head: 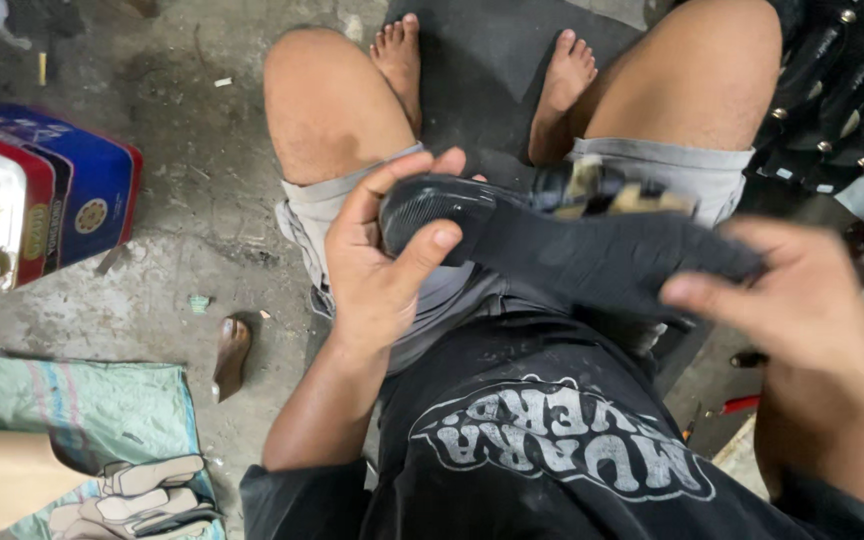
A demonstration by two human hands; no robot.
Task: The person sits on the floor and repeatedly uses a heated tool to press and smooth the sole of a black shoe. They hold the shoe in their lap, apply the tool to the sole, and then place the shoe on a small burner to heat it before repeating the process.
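Over lap, hands (377, 265) – black sandal (552, 245)

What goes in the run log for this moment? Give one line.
left hand: holds black rubber shoe sole at heel | right hand: grip on other end | sole across lap

Single view only, my head camera, so no second view to overlap. Lens looks steeply down over my chest and lap, facing forward toward my bare feet at top edge. Very near: black shirt (552, 450) fills bottom, left hand (377, 260) and right hand (802, 310) large at mid-frame, right one blurred. Black sole (562, 245) sits centre. Concrete floor (152, 200) visible left, with tin can (37, 195) at left edge and woven sack (82, 410) in lower-left corner.
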